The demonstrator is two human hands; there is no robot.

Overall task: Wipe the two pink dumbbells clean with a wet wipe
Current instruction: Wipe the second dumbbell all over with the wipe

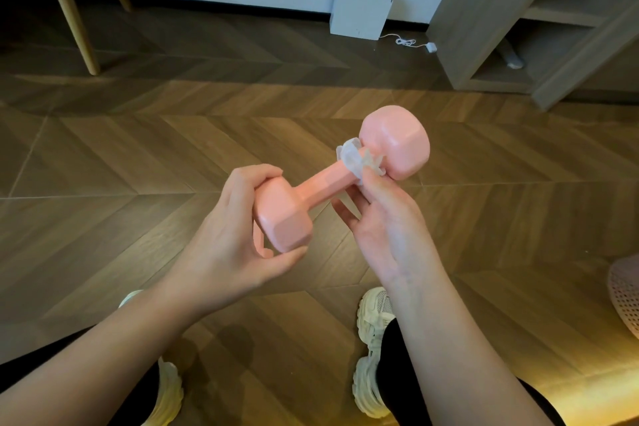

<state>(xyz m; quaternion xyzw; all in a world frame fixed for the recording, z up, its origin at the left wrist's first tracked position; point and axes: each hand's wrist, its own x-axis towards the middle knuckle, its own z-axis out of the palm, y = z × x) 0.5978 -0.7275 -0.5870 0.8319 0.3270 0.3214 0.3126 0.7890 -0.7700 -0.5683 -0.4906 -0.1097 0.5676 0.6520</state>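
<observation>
Glossy pink hex-headed dumbbell aloft over brown herringbone wood floor. My left hand curls round its near head; my right hand pinches crumpled white wet wipe at handle by far head. Risk: wet coating slick, one-ended grip slips, it drops onto white trainer beneath.

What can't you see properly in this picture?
- Dumbbell: head view, near end partly covered by the left hand.
- Wet wipe: its far side is hidden behind the handle and the right hand.
- Pink mesh thing: cut off by the right edge, so I cannot tell what it is.
- Pink piece below the left hand: mostly hidden.
- Second dumbbell: not in view.
</observation>
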